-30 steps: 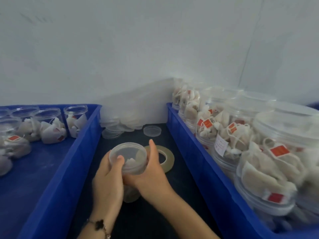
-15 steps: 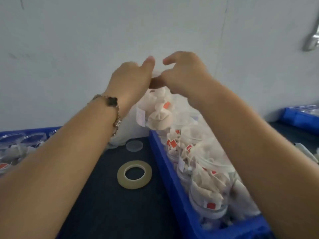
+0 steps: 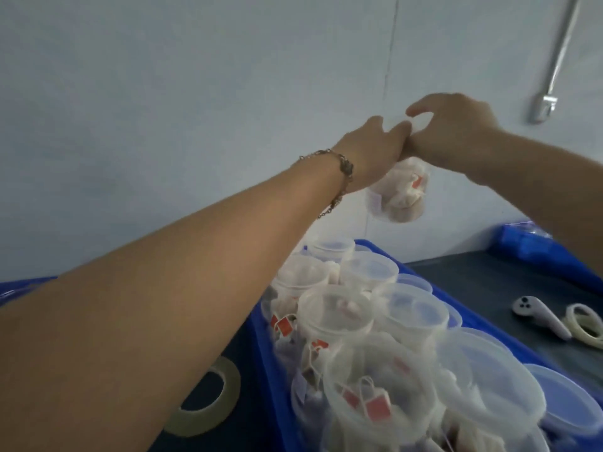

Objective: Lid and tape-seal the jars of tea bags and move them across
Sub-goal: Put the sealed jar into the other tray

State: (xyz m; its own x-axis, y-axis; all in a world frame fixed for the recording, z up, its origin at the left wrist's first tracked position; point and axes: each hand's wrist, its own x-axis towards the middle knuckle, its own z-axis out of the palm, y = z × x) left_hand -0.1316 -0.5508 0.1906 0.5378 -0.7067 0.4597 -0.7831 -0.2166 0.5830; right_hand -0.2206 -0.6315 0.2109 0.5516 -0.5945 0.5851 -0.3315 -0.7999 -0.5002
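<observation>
Carried up off the bench since a second ago, jar (image 3: 399,190) now held aloft by both hands, left (image 3: 372,148) and right (image 3: 456,132), clamped together round its lid, above the crate (image 3: 270,370) of lidded jars (image 3: 375,353): likely sealed, being moved across.

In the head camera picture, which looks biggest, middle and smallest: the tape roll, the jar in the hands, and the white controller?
1. Tape roll, though the arm hides part of it and it lies nearest.
2. Held jar and white controller look about alike; the jar is farther off, so I will not rank them.
</observation>
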